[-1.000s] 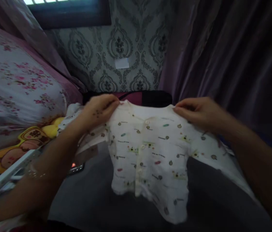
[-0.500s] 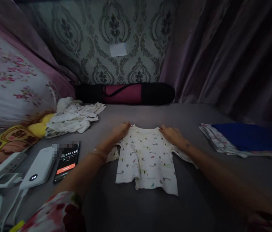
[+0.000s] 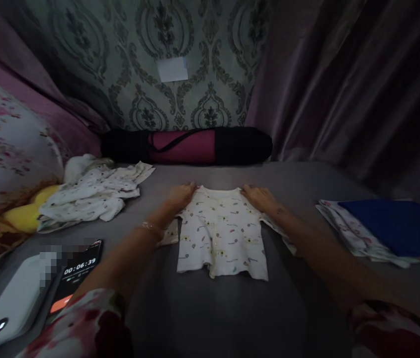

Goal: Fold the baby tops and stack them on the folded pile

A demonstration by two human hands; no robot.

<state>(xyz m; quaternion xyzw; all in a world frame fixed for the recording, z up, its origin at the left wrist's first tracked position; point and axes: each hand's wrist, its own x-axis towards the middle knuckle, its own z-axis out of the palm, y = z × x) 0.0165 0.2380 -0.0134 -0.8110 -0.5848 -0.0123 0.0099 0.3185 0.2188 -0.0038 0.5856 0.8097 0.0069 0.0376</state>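
A small white baby shirt [image 3: 222, 233] with a scattered print lies spread on the grey sheet [image 3: 210, 318], its neckline away from me. My left hand [image 3: 182, 195] pinches the shirt's left shoulder. At the opposite shoulder, my right hand [image 3: 260, 198] has its fingers closed on the cloth. Both sleeves stick out sideways, partly hidden under my forearms. The hem is wavy, with a small fold near its middle.
Crumpled white printed clothes [image 3: 90, 196] lie at the left beside a yellow cushion [image 3: 27, 214]. A phone [image 3: 77, 273] and a white power bank [image 3: 16, 298] sit nearer. Folded clothes with a blue piece [image 3: 396, 223] are at the right. A black and pink roll bag [image 3: 187, 145] lies along the wall.
Both hands have moved slightly away from me, with the shirt shifting along. The camera view has also shifted, and the phone's timer went from 06:38 to 06:39.
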